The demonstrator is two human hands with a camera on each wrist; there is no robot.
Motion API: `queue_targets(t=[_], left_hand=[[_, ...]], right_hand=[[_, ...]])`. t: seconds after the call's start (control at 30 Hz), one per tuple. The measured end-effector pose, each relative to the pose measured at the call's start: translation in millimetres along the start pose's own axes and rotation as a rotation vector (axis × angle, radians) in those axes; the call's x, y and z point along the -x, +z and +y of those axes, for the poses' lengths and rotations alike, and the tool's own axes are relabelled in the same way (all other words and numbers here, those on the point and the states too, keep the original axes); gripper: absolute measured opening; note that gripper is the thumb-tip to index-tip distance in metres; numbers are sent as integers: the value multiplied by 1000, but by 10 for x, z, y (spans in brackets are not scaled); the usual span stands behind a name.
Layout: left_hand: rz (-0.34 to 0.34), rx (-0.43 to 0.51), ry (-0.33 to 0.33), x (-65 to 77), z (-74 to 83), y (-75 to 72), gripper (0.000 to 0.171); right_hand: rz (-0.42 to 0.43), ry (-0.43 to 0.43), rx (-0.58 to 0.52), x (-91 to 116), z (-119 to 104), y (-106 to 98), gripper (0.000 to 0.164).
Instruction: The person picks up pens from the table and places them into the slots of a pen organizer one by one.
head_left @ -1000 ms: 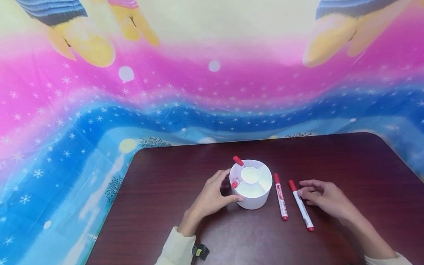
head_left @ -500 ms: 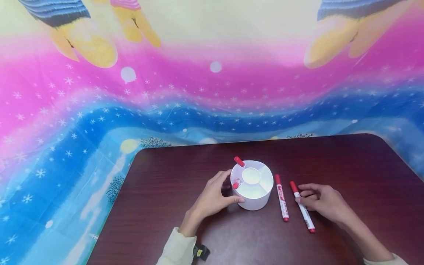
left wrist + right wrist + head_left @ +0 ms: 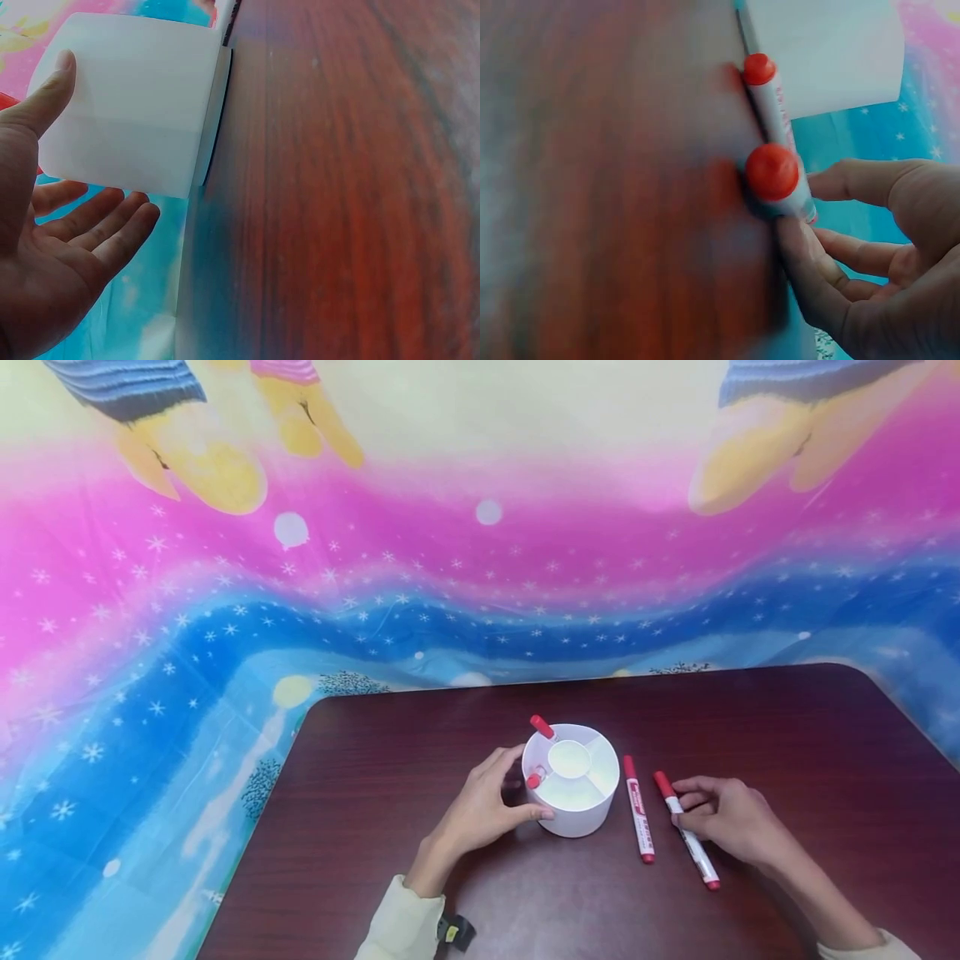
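Note:
A round white divided pen holder (image 3: 577,822) stands on the table, a small round cup at its centre. My left hand (image 3: 480,802) holds it from the left, thumb on the near wall and fingers round the far side; the left wrist view shows the thumb against the white wall (image 3: 135,97). To the right, my right hand (image 3: 731,814) pinches a red-capped white marker (image 3: 697,852) between thumb and fingers. Its red end (image 3: 772,171) faces the camera in the right wrist view. Between holder and right hand lies a second marker (image 3: 639,814).
Two more red-capped markers lean in the holder's left compartments, one cap (image 3: 540,725) jutting over the back rim, the other cap (image 3: 534,779) lower. The dark wooden table (image 3: 420,727) ends at a cartoon-printed cloth (image 3: 420,568) behind and to the left.
My right hand's fingers have come onto the right marker and moved slightly toward me. The marker has shifted a little, its lower end to the right. The left hand stays on the pen holder.

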State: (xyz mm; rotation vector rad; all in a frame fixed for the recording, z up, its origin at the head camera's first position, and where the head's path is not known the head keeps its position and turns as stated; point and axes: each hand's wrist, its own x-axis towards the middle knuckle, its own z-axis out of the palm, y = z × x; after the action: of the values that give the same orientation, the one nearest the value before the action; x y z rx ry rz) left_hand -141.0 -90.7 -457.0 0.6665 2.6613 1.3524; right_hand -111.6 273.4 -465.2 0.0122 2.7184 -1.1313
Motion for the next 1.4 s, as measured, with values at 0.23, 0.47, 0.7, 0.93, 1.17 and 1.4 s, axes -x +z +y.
queue_targets(t=[0.23,0.47,0.7,0.93,1.17,1.4], left_hand=[[-1,-19,1,-5,-1,6,93],[-3,-45,-3,-10,-17,-13,98],[2,-27,-8,1,-3,-26,95],[-14,-16,-19,5,-11,-4,90],[-17,-14,-24,-1,-13,-7,90],[-16,-26,-13,-9,-5,-17,89]], right_hand=[[2,-15,-90,-28,-94,-116,55],[32,-60,-168,-20,-255,-255,56],[59,-98,-219,-50,-429,-351,58],[108,-168,-315,-99,-621,-410,58],[121,-190,-395,-137,-808,-439,58],[123,-207,-442,-169,-936,-421,59]])
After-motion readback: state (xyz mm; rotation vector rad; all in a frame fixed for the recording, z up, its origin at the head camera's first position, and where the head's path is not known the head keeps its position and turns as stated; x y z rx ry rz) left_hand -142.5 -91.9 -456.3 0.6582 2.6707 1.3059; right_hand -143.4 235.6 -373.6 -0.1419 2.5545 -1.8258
